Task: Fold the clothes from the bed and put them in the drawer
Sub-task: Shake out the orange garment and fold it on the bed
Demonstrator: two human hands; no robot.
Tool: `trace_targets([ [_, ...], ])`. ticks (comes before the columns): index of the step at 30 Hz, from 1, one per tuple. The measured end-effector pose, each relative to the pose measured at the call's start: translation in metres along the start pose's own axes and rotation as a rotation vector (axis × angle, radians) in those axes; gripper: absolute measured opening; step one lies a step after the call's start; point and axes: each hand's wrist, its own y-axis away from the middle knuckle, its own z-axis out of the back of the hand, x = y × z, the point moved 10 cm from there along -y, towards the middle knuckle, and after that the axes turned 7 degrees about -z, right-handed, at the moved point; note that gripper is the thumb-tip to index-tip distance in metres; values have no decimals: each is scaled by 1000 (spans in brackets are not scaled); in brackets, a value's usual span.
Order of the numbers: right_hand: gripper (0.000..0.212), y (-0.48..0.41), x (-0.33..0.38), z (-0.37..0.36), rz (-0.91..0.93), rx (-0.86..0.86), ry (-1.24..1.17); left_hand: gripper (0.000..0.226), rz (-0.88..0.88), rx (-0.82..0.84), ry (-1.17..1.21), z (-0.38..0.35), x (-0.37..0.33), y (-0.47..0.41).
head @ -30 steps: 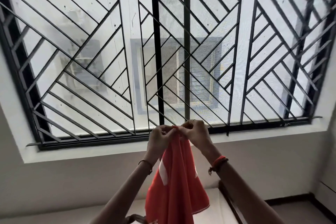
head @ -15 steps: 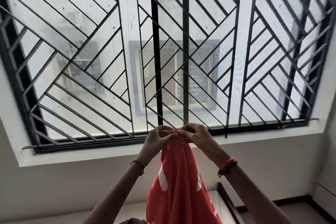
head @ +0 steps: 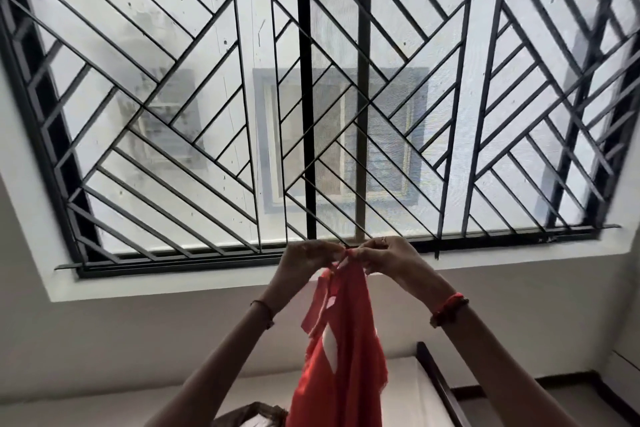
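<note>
A red garment (head: pixel 341 360) with white patches hangs in the air in front of the barred window (head: pixel 311 97), its lower part over the white bed (head: pixel 408 392). The left hand (head: pixel 304 262) and right hand (head: pixel 384 256), knuckles nearly meeting, pinch its top edge together (a red thread band (head: pixel 448 308) circles the right wrist).

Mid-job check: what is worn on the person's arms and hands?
No sleeves or gloves show: both forearms are bare. The left hand has a thin dark thread band at its wrist. The right hand has a thicker red-orange thread bracelet at the wrist and what looks like a small ring on one finger.
</note>
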Motion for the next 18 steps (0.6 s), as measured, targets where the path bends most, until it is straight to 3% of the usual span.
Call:
trace_targets([
  [2, 6, 0, -1, 8, -2, -22, -33, 23, 96, 22, 111, 6, 13, 3],
  [4, 4, 0, -3, 13, -6, -39, -69, 21, 150, 74, 43, 7, 25, 8],
  [7, 21, -2, -3, 20, -7, -57, -146, 26, 211, 188, -33, -9, 35, 21],
  [11, 26, -2, 1, 34, 27, -122, -216, 71, 272, 311, 17, -28, 48, 38],
  [14, 14, -1, 3, 43, 31, -156, -232, 37, 300, 426, -21, -42, 53, 44],
  [18, 5, 4, 2, 55, 22, -171, -248, 17, 295, 382, -72, -27, 51, 18],
])
